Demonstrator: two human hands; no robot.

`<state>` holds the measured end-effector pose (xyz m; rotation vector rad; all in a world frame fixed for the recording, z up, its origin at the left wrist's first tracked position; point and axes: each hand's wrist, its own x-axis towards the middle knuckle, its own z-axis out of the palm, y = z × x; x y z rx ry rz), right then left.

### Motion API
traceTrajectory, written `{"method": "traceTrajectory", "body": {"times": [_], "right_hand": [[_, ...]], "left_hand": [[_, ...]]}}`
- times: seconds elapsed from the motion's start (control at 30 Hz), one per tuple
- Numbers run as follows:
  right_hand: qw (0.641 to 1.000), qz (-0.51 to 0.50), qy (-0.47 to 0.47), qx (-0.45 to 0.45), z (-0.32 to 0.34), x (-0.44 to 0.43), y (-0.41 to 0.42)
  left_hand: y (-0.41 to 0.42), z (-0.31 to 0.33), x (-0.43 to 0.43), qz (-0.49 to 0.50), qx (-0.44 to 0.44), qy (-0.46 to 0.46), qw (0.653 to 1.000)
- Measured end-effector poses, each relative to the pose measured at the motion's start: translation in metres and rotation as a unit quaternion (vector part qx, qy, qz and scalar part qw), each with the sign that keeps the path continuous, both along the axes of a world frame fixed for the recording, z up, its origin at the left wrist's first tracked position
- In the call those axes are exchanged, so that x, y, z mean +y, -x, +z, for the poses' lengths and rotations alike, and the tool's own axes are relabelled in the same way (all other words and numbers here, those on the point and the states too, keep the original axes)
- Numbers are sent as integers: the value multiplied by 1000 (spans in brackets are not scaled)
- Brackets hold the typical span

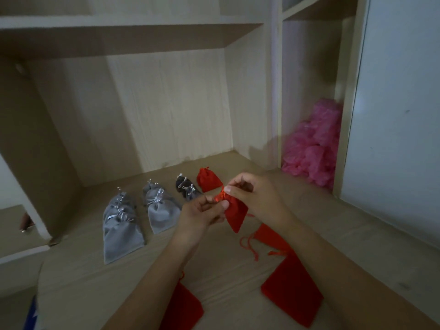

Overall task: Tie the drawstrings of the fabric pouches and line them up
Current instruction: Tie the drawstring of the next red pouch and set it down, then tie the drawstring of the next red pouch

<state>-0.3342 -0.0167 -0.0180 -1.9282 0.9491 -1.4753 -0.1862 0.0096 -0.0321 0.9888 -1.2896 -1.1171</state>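
Two hands work a red pouch (pixel 234 214) over a wooden desktop (pixel 214 265). Far left of the grip, stacked grey pouches (pixel 121 232) lie close to the alcove's side wall. A second grey stack (pixel 162 210), dark pouches (pixel 184 186) and a tied red pouch (pixel 208 179) carry the row toward the grip, with bare desktop behind them up to the back panel. The left hand (pixel 204 210) pinches the gathered neck; the right hand (pixel 252 196) pinches the red drawstring (pixel 220 196) there. Below and right of the grip, loose red pouches (pixel 292 279) lie flat, one near the desk's front edge. Far right, past an upright divider (pixel 276 91), pink plastic (pixel 314 148) fills a narrow bay.
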Motion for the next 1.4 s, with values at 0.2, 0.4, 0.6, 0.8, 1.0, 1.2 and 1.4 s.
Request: {"method": "traceTrajectory", "body": {"times": [0.2,0.4,0.6,0.8,1.0,1.2,1.4], "right_hand": [[972,-179,-4,156,-30,-20,26],[880,-228,-92,406,-66,-32,32],[890,-257,-49,372,-71,-34,28],[885,-263,-33,384,-70,-32,27],[887,-258,-32,381,-71,-32,28],[889,-254,-38,378,-71,-32,27],[894,-251,-62,367,-64,-31,29]], "left_hand": [[-16,11,-44,88,-84,-41,992],[-28,27,-115,198,-235,-18,951],[-27,32,-160,169,-349,-44,921],[-37,21,-184,173,-430,-23,886],[-39,18,-186,194,-473,-28,859],[-33,35,-155,189,-543,18,818],[-49,52,-71,-3,-609,-71,790]]}}
